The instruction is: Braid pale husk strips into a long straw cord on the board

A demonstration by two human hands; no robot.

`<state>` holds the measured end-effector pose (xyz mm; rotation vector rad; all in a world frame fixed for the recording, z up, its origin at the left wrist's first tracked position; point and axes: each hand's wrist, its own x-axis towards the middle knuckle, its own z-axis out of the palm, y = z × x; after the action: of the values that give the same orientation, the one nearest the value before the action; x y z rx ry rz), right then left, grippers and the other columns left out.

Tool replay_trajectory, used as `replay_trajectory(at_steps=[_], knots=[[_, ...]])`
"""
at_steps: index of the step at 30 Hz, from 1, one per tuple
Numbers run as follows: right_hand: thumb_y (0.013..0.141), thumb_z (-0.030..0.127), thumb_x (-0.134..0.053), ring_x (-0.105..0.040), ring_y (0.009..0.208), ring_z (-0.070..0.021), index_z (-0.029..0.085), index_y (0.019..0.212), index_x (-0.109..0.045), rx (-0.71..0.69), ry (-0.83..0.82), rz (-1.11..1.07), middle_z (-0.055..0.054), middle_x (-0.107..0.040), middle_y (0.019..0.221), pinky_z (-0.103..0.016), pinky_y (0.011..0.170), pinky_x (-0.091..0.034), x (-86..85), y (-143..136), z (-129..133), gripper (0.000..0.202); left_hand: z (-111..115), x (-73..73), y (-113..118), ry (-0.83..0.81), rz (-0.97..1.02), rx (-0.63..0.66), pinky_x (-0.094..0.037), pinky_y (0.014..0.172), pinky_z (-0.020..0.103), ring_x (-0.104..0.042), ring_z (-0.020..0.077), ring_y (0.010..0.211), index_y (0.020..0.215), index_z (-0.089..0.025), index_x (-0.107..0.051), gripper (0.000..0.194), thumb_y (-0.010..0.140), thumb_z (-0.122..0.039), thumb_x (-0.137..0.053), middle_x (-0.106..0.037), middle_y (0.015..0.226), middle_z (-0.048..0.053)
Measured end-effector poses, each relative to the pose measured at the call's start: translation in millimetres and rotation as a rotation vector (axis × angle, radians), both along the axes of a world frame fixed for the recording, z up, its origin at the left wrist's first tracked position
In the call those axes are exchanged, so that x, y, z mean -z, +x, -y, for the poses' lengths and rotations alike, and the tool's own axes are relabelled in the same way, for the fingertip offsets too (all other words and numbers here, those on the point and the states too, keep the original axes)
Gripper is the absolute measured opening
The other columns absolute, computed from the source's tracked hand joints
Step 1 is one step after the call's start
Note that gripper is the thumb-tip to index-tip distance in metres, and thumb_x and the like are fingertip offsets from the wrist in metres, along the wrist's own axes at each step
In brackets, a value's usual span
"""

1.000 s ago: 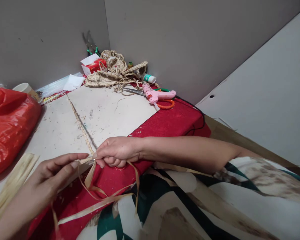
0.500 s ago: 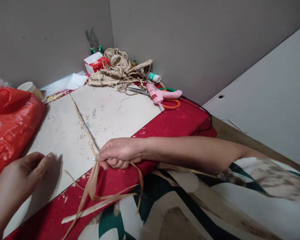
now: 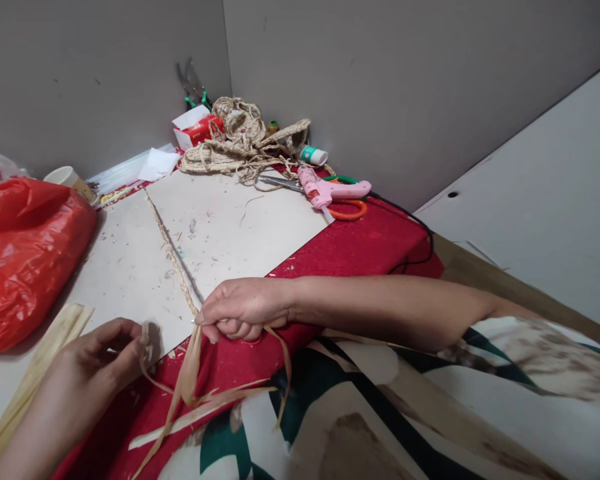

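Observation:
My right hand (image 3: pixel 245 310) is closed on the near end of a thin straw braid (image 3: pixel 173 253), which stretches away over the white board (image 3: pixel 220 227). Loose flat strands (image 3: pixel 187 373) hang from below its fingertips onto the red cloth. To the left, my left hand (image 3: pixel 113 353) pinches the tip of one thin strand (image 3: pixel 153 379) between thumb and forefinger. A pale strip (image 3: pixel 180 421) lies on the cloth near my lap.
A red plastic bag (image 3: pixel 30 253) and a paper cup (image 3: pixel 67 179) stand at the left. Coiled braids (image 3: pixel 225 157), a red box (image 3: pixel 203 128), a pink glue gun (image 3: pixel 325 190) and orange-handled scissors (image 3: pixel 350 212) lie at the back. Straw (image 3: pixel 35 373) lies by my left forearm.
My left hand has moved right, toward the braid's end, and has taken hold of a thin strand. My right hand keeps its grip. The straw at the left has come into view.

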<state>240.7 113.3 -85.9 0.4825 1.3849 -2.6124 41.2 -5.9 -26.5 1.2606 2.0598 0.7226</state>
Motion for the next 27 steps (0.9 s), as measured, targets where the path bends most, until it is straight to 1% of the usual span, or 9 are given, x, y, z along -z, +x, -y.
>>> replay_trajectory(at_steps=[2, 4, 6, 8, 12, 15, 17, 21, 27], knots=[[0.092, 0.025, -0.045, -0.013, 0.034, -0.0023, 0.013, 0.068, -0.051, -0.002, -0.001, -0.006, 0.011, -0.026, 0.042, -0.013, 0.032, -0.013, 0.0, 0, 0, 0.028, -1, -6.5, 5, -0.035, 0.093, 0.016, -0.053, 0.052, 0.026, -0.063, 0.0194, 0.058, 0.067, -0.022, -0.073, 0.028, 0.061, -0.050, -0.076, -0.071, 0.067, 0.003], [0.093, 0.025, -0.044, -0.013, 0.034, -0.0021, 0.013, 0.068, -0.052, -0.001, -0.006, -0.014, 0.011, -0.026, 0.043, -0.013, 0.032, -0.013, -0.6, 0, 0, 0.028, -4, -9.6, 13, -0.031, 0.166, 0.059, -0.057, 0.064, 0.029, -0.068, 0.0239, 0.073, 0.066, -0.023, -0.073, 0.028, 0.061, -0.050, -0.076, -0.074, 0.084, 0.007], [0.093, 0.024, -0.043, -0.014, 0.034, -0.0021, 0.013, 0.068, -0.052, -0.001, -0.011, -0.024, 0.011, -0.026, 0.043, -0.013, 0.032, -0.013, -1.7, 1, 0, 0.028, -8, -7.0, 23, -0.053, 0.254, 0.146, -0.056, 0.077, 0.031, -0.068, 0.0256, 0.085, 0.066, -0.023, -0.072, 0.026, 0.065, -0.048, -0.075, -0.074, 0.097, 0.008], [0.093, 0.023, -0.043, -0.014, 0.034, -0.0021, 0.013, 0.069, -0.052, -0.008, -0.017, -0.037, 0.011, -0.026, 0.043, -0.013, 0.032, -0.013, -2.4, 1, 0, 0.027, -11, 0.5, 30, -0.102, 0.396, 0.193, -0.054, 0.081, 0.031, -0.068, 0.0233, 0.087, 0.073, -0.023, -0.071, 0.021, 0.073, -0.043, -0.071, -0.073, 0.100, 0.007], [0.091, 0.023, -0.043, -0.013, 0.035, -0.0023, 0.013, 0.070, -0.052, -0.014, -0.029, -0.065, 0.012, -0.026, 0.043, -0.013, 0.032, -0.013, -0.9, 1, -1, 0.025, -13, 16.8, 34, -0.189, 0.648, 0.141, -0.051, 0.065, 0.023, -0.064, 0.0155, 0.067, 0.076, -0.020, -0.066, 0.013, 0.077, -0.032, -0.071, -0.071, 0.073, 0.003], [0.089, 0.022, -0.043, -0.013, 0.035, -0.0027, 0.014, 0.071, -0.053, -0.018, -0.024, -0.078, 0.012, -0.026, 0.044, -0.013, 0.031, -0.013, 1.6, 1, -1, 0.022, -12, 21.3, 33, -0.242, 0.729, 0.095, -0.041, 0.049, 0.019, -0.055, 0.0123, 0.050, 0.076, -0.019, -0.063, 0.014, 0.076, -0.029, -0.073, -0.061, 0.050, -0.001], [0.087, 0.021, -0.043, -0.013, 0.036, -0.0029, 0.014, 0.072, -0.053, -0.017, -0.003, -0.079, 0.011, -0.026, 0.045, -0.014, 0.031, -0.014, 2.3, 1, 0, 0.019, -12, 21.3, 32, -0.269, 0.738, 0.078, -0.034, 0.043, 0.017, -0.048, 0.0092, 0.043, 0.077, -0.018, -0.063, 0.015, 0.074, -0.028, -0.074, -0.061, 0.050, -0.002], [0.085, 0.020, -0.040, -0.013, 0.035, -0.0031, 0.015, 0.072, -0.053, -0.008, 0.051, -0.046, 0.011, -0.025, 0.044, -0.014, 0.031, -0.014, 0.1, 1, 1, 0.019, -13, 19.6, 32, -0.266, 0.715, 0.078, -0.028, 0.042, 0.016, -0.045, 0.0062, 0.046, 0.078, -0.016, -0.064, 0.019, 0.073, -0.030, -0.075, -0.068, 0.071, 0.002], [0.086, 0.027, -0.046, -0.016, 0.034, -0.0029, 0.015, 0.070, -0.052, 0.023, 0.140, -0.027, 0.011, -0.027, 0.044, -0.015, 0.032, -0.016, -0.5, 1, 3, 0.022, -13, 20.9, 34, -0.222, 0.646, 0.086, -0.024, 0.041, 0.017, -0.039, 0.0068, 0.043, 0.077, -0.017, -0.064, 0.024, 0.073, -0.038, -0.074, -0.054, 0.055, -0.003]])
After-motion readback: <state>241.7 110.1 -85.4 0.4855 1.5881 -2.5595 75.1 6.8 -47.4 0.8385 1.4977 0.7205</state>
